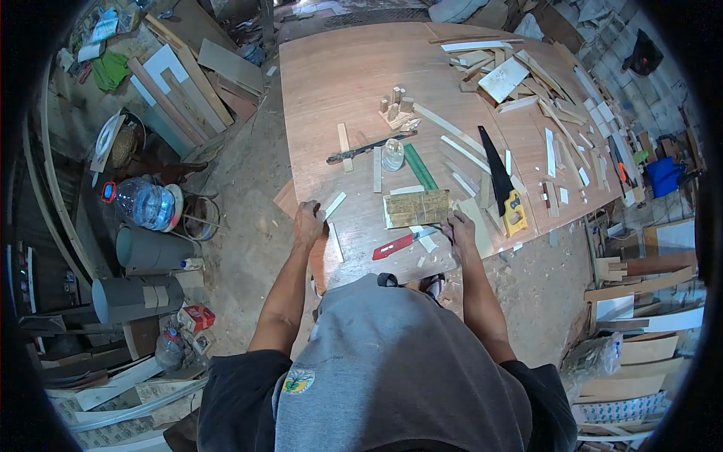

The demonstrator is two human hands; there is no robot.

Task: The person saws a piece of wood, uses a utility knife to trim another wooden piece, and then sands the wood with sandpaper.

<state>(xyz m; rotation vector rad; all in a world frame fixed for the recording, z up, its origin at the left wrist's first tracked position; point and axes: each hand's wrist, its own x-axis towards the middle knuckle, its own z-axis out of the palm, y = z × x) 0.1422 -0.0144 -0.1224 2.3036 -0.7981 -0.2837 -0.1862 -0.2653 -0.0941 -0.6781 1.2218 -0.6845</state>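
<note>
Wood block (pixel 416 208) lies flat near the table's (pixel 339 75) front edge. Right hand (pixel 459 230) rests just beside its right end, fingers curled; grip cannot be told. Left hand (pixel 307 223) sits at the table edge, fingers closed near a white strip (pixel 334 203). Red knife (pixel 395 245) lies between the hands; saw (pixel 501 181) to the right.
</note>
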